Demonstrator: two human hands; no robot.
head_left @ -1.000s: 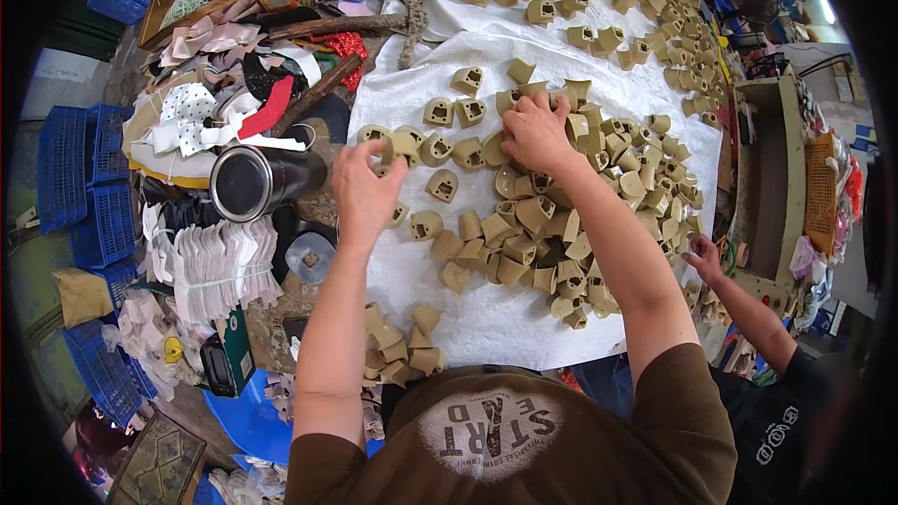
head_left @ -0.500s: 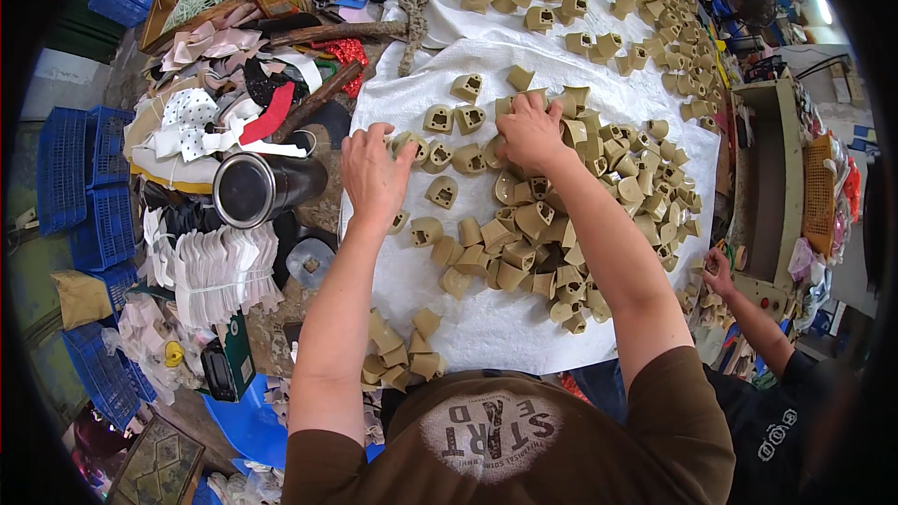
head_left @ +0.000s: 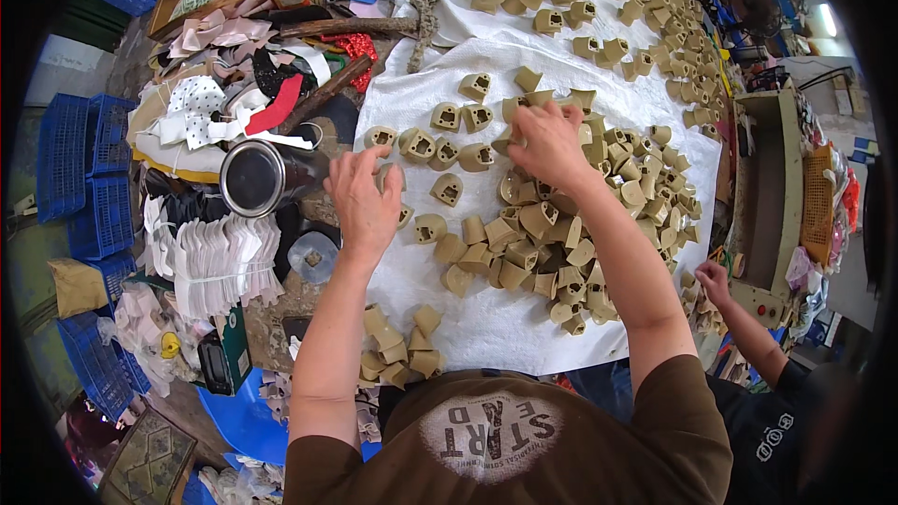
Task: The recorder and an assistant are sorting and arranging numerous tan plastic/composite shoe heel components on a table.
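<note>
Olive-tan shoe heels lie in a loose pile on a white woven sheet. Left of the pile, several heels stand apart with their holed faces up, among them one heel. Over the left side of this group, my left hand curves its fingers and thumb around a heel, which shows between them. My right hand reaches down at the pile's upper left edge, fingers bent and closed around a heel mostly hidden under them. Another heel sits beside its knuckles.
More heels cover the far sheet. A hammer, a dark jar and material scraps crowd the left. A small heel heap lies near my body. At right are a co-worker's hand and a metal trough.
My left hand has moved left and toward me, uncovering a heel at the group's left end. The right hand stays by the pile with its fingers more bent.
</note>
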